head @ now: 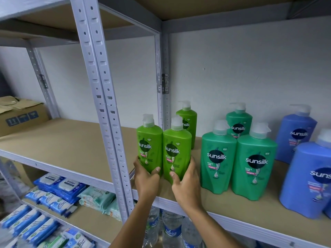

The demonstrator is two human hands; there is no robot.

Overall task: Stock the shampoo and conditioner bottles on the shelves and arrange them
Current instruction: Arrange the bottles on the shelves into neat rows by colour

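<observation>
Head view: left hand (146,178) and right hand (184,183) each grip a light-green bottle (150,149) (fingers curled).

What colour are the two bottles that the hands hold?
Both bottles, left and right, are lime green with pale translucent pump caps; the head view shows this.

One head-worn view here, close in, facing forward and slightly down at the shelf (232,199), wall straight behind it.

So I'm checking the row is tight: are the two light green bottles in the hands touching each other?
Touching. The head view shows the left bottle and the right bottle pressed side by side with no gap, the left hand and right hand gripping their bases.
</observation>
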